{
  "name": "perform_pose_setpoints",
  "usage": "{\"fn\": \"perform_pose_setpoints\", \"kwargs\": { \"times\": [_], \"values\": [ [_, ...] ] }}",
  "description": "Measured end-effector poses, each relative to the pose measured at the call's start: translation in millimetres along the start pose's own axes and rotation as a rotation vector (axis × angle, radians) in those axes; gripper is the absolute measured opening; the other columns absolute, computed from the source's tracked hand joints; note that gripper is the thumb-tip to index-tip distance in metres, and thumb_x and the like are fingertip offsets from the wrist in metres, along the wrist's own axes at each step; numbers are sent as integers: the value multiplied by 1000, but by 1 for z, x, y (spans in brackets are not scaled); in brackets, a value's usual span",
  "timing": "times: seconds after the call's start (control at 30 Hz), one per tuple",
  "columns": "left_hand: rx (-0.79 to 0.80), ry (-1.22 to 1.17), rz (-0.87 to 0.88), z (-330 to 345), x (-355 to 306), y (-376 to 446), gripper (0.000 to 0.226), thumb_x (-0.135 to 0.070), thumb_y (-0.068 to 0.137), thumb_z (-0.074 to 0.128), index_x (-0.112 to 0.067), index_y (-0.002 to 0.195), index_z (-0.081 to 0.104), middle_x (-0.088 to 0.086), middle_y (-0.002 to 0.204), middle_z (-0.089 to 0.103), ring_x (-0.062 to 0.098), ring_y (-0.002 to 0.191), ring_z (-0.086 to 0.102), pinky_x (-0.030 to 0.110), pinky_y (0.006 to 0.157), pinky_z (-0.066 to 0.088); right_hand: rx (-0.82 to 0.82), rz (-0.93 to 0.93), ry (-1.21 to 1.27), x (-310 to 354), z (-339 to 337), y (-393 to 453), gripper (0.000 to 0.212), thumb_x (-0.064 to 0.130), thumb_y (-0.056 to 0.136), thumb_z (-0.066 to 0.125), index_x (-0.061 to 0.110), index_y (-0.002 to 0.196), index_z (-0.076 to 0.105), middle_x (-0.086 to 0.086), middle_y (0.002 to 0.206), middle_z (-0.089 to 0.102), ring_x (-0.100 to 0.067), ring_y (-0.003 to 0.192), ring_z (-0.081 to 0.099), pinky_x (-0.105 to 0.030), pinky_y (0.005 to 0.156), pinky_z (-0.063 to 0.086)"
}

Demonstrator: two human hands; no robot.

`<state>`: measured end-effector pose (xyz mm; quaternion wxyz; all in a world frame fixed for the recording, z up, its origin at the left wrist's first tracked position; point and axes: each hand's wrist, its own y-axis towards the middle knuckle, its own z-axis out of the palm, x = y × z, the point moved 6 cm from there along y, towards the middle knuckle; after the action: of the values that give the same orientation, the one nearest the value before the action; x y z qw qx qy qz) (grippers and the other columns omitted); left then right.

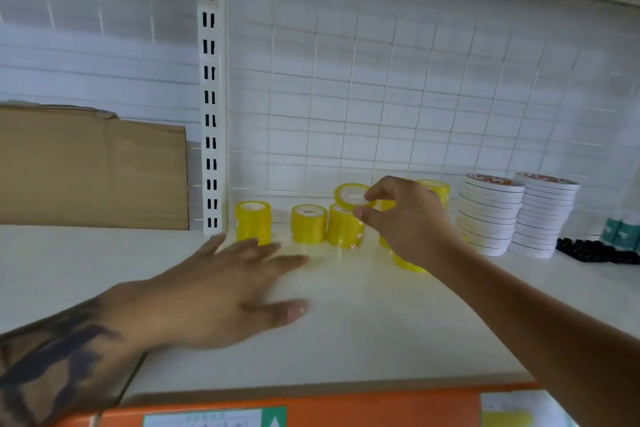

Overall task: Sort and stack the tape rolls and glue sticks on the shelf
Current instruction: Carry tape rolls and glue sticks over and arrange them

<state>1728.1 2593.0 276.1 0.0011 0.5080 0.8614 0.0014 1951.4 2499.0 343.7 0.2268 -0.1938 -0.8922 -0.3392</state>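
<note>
Step in hand looks like stacking yellow tape: right hand, center-right of frame, has thumb and forefinger pinched on a yellow tape roll, which sits tilted on top of another yellow stack at mid-frame, back of the shelf. Can't tell if the roll is fully seated or being lifted; it sits slightly crooked. Left hand, lower left of center, lies flat with fingers straight and spread over the shelf surface, holding nothing, blurred. More yellow stacks in the same row: one far left by the upright, one just beside the worked stack, another behind the right hand, partly hidden. A loose yellow roll lies flat under the right wrist, mostly covered. Next move, as I judge it: square the top roll over the core below and release without knocking the neighbor stack, which stands very close. Right of frame: two tall stacks of white tape rolls, already neat, touching or nearly so. Far right edge: black small items and teal-and-white tubes, possibly glue sticks, too cut off to say. Upper left: cardboard box beyond the slotted upright post. Wire grid back panel behind. Orange shelf edge strip at bottom. In the way: the right forearm crosses over the loose roll, so it's an easy one to bump.
</note>
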Motion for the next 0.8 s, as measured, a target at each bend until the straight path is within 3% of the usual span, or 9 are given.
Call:
{"fn": "perform_pose_setpoints", "kwargs": {
  "times": [0.1, 0.33, 0.5, 0.8],
  "values": [
    [156, -159, -31, 16, 2, -3, 73, -93, 76, 10, -74, 145, -5, -20, 169, -8, 4, 155, -14, 45, 126, -8, 9, 28, -89, 4, 21, 16, 29, 40, 92, 72, 21, 114, 66, 0, 118, 68, -18, 85, 58, -27, 73, 41],
    [166, -162, -40, 22, 6, -1, 77, -93, 76, 13, -71, 148, -4, -20, 169, -12, 7, 155, -19, 47, 126, -9, 4, 77, -202, -5, 46, 30, 30, 38, 96, 67, 17, 117, 62, -2, 88, 62, -15, 71, 55, -29, 62, 38],
    [165, -145, -31, 23, 7, 1, 78, -93, 78, 13, -68, 149, -6, -17, 169, -13, 9, 155, -18, 47, 126, -8, 26, 88, -189, -11, 56, 28, 29, 42, 98, 63, 19, 116, 62, -3, 100, 67, -21, 92, 56, -32, 77, 46],
    [169, -138, -23, 21, 7, 3, 80, -93, 77, 15, -67, 150, -4, -17, 170, -9, 9, 156, -15, 47, 126, -5, 22, 104, -188, -12, 58, 28, 31, 43, 98, 62, 18, 116, 60, 1, 93, 54, -20, 92, 50, -31, 76, 42]
  ]
}}
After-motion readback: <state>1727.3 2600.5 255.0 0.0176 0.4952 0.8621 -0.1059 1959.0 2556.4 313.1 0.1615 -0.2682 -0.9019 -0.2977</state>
